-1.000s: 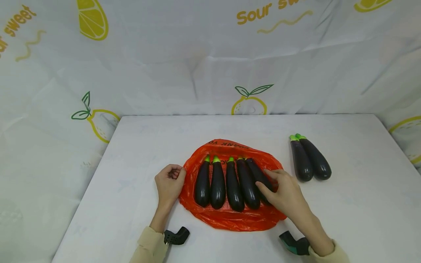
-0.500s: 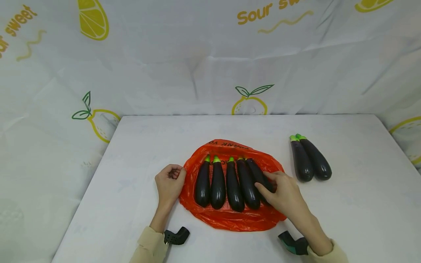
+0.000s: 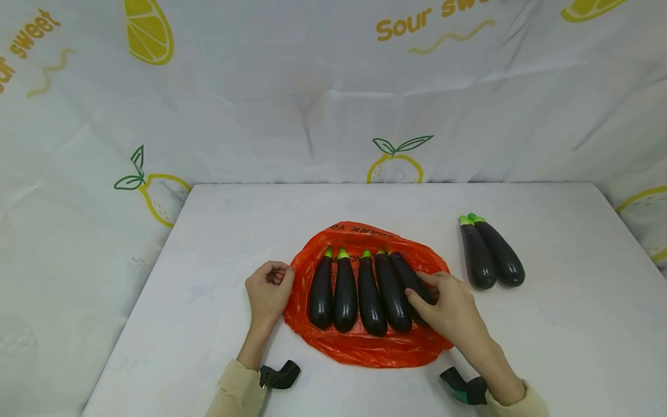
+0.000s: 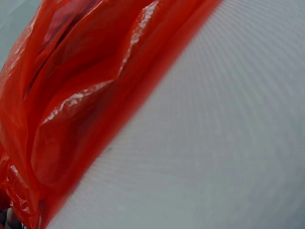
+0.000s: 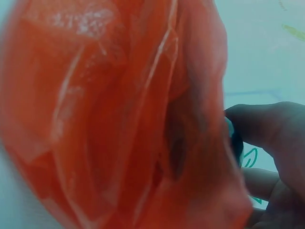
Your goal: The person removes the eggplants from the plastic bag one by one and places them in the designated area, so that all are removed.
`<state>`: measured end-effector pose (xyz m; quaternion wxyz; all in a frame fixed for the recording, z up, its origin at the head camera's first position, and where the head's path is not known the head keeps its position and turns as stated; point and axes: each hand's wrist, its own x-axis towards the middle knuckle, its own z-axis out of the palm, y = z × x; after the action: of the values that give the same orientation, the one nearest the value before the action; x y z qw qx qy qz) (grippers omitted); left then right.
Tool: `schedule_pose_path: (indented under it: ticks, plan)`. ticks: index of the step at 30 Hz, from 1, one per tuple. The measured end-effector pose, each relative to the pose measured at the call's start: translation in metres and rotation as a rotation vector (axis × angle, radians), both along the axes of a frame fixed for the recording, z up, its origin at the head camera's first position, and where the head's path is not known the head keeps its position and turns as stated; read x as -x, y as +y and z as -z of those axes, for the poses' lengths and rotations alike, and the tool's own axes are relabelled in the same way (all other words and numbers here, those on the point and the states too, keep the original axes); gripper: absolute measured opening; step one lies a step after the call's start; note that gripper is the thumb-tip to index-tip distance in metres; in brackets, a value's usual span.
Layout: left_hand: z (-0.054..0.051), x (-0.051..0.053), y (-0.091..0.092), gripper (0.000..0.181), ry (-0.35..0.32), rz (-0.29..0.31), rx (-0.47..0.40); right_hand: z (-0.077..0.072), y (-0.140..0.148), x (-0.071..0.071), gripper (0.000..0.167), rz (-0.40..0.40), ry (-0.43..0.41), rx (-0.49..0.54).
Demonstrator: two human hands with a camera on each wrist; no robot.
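A red plastic bag (image 3: 372,353) lies spread with its mouth open at mid-table, and several dark eggplants with green tops lie side by side in it. At its left rim, my left hand (image 3: 269,289) pinches the plastic between thumb and fingers. My right hand (image 3: 454,304) reaches over the right rim and holds the rightmost eggplant (image 3: 408,273), thumb on one side and fingers on the other. Its lower end is partly hidden by the hand. In the right wrist view the bag's wall (image 5: 109,124) covers most of the eggplant beside my right hand (image 5: 288,148).
Two more eggplants (image 3: 480,258) (image 3: 502,255) lie touching on the white table (image 3: 568,336), right of the bag. Behind the table hangs a white cloth (image 3: 250,116) with lemon prints. Black wrist devices (image 3: 281,375) (image 3: 464,387) sit by both sleeves.
Almost nothing differs. My right hand has shifted very slightly to the left while holding the eggplant, and my left hand stays at the bag's rim.
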<state>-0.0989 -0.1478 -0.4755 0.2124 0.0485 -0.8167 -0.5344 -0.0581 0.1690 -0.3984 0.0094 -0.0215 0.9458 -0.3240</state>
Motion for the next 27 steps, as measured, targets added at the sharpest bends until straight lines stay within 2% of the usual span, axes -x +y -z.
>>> schedule_pose_path:
  ticks: [11,27]
  plan:
    - [0.0,0.0,0.0,0.006,0.009,0.005,0.009,-0.002,0.0,0.0,0.044,0.011,0.032,0.002]
    - [0.001,0.0,0.0,0.006,0.02,0.006,0.012,-0.012,-0.001,-0.005,0.045,0.012,0.018,-0.014]
